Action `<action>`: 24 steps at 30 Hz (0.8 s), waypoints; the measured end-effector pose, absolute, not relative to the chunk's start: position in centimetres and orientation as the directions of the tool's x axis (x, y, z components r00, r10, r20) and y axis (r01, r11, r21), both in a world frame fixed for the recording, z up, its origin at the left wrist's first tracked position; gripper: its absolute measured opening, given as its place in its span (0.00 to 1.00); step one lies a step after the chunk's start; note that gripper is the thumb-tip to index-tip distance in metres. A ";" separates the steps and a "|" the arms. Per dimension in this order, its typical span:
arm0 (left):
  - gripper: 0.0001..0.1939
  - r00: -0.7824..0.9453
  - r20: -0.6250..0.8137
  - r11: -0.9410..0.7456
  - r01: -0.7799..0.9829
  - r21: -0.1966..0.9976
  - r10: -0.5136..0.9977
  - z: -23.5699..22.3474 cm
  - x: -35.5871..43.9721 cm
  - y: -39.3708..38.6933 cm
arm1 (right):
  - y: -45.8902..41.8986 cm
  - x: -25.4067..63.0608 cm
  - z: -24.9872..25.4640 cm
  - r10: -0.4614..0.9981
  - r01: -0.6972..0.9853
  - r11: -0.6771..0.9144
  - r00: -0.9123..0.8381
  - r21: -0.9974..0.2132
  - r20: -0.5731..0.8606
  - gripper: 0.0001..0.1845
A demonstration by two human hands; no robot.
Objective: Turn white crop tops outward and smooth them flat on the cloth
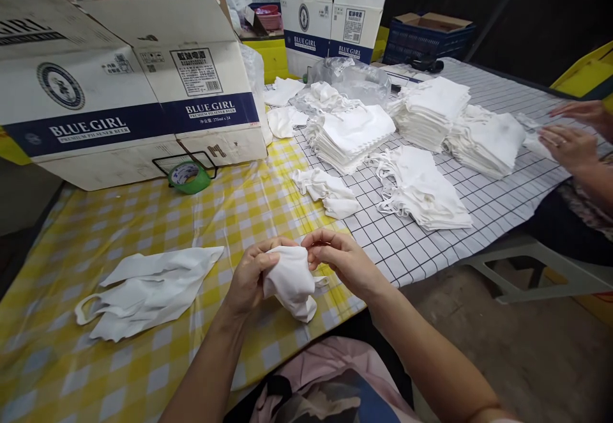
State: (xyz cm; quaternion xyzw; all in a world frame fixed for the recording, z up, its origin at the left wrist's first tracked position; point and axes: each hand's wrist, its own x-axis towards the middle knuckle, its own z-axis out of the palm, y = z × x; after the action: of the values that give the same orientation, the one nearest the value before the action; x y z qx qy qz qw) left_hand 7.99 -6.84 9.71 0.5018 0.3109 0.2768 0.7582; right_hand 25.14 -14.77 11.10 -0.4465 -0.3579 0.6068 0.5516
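Observation:
A crumpled white cloth piece (290, 276) is held up over the near edge of the table, with a thin strap loop hanging at its right. My left hand (251, 273) grips its upper left, thumb on top and the other fingers behind. The fingers of my right hand (335, 253) are pinched together at its upper right corner. To the left, more white cloth pieces (153, 289) lie loosely on the tablecloth, one strap loop sticking out. Beyond my hands is a small crumpled white bundle (328, 193).
Several stacks of white cloth (352, 132) stand on the white grid tablecloth (412, 257). A large carton (158, 116) and green tape roll (189, 177) are at back left, on yellow checks. Another person's hands (569, 142) work at far right beside a plastic stool (531, 269).

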 end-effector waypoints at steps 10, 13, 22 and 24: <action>0.10 0.559 -0.064 0.028 0.074 0.997 0.826 10.8 9.6 -6.3 | -14.4 25.4 9.8 0.987 -0.247 -0.158 -0.028 -0.956 -0.156 0.12; 0.09 0.364 0.011 -0.068 0.146 0.987 0.931 10.0 9.2 -5.6 | -13.9 25.9 9.1 0.979 -0.534 -0.206 -0.116 -0.820 -0.171 0.14; 0.12 0.097 -0.273 0.275 -0.007 0.962 0.957 1.2 6.1 -11.0 | -13.1 26.1 8.5 0.979 -0.763 -0.178 -0.070 -0.622 -0.194 0.18; 0.16 0.237 -0.419 0.461 -0.165 0.872 0.877 0.5 6.6 -12.6 | -12.9 25.5 8.9 0.975 -0.810 -0.188 -0.083 -0.556 -0.208 0.17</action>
State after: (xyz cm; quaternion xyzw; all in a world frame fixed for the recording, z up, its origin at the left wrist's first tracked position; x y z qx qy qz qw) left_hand 6.63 -12.58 0.47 0.3612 0.4923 0.3728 0.6987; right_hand 25.47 -12.87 8.93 -0.2740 -0.1506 0.7202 0.6193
